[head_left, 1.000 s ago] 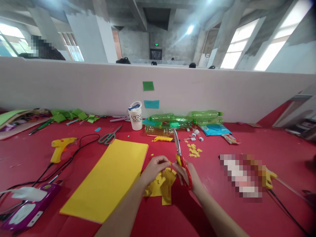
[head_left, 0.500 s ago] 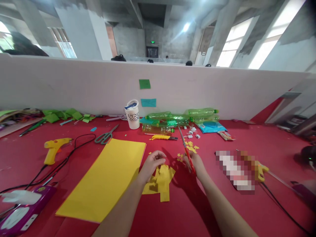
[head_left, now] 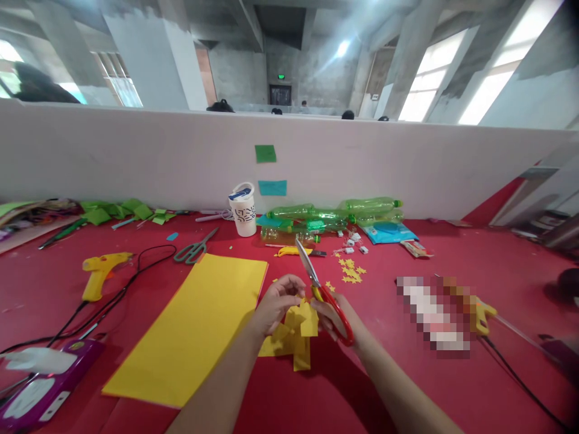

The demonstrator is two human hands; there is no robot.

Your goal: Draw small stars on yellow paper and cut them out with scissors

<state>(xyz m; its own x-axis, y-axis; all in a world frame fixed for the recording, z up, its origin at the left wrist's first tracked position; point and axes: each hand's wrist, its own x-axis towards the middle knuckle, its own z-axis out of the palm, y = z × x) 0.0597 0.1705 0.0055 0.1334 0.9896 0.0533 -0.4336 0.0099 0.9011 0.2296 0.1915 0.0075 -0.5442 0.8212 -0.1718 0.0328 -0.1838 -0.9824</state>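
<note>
My right hand (head_left: pixel 337 314) is closed on red-handled scissors (head_left: pixel 332 304), whose blades point up and away to the left. My left hand (head_left: pixel 279 306) is closed in a pinch close to the right fingertips. A small piece of yellow paper (head_left: pixel 309 320) is between the two hands, its upper edge at the left fingertips. Beneath it, yellow paper strips (head_left: pixel 301 355) lie overlapping on the table, partly covered by the left hand. Small yellow paper stars (head_left: pixel 351 271) are scattered just beyond the right hand.
Yellow sheets (head_left: pixel 194 325) lie to the left, near grey-green scissors (head_left: pixel 195 250) and a yellow glue gun (head_left: pixel 97 274) with a cable. A yellow utility knife (head_left: pixel 296 251), green plastic bottles (head_left: pixel 325 217) and a white cup (head_left: pixel 243 211) stand or lie before the partition (head_left: pixel 136 157).
My right hand has moved left toward the left hand, bringing the scissors with it and tilting their blades further left. The small yellow paper piece now shows between both hands.
</note>
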